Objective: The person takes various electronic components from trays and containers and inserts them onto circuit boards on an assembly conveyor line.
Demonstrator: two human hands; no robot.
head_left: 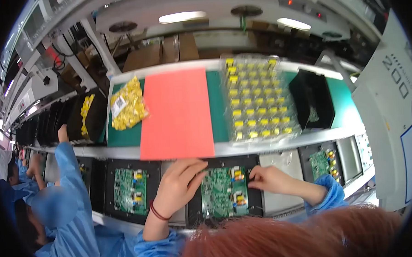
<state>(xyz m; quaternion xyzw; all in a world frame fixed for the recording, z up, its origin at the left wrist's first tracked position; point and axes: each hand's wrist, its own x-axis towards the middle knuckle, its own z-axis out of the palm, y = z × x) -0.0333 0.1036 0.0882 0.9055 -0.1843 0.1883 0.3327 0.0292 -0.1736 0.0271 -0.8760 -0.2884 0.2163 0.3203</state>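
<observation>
A green circuit board [225, 192] with yellow and blue parts lies in a black tray [196, 214] in front of me. My left hand [178, 182] is over the tray's upper left, its fingers slightly apart and their tips near the board's upper left corner; I see nothing in it. Beside the board's right edge, my right hand [270, 179] has thumb and fingers drawn together in a pinch. Whatever may be between those fingertips is too small to make out.
Other boards in trays stand left [130, 191] and right [320, 165]. The shelf holds a bag of yellow parts [127, 104], a red sheet [177, 113], a clear tray of yellow parts [259, 98] and a black bin [311, 98]. Co-workers in blue sleeves [72, 173] are at left.
</observation>
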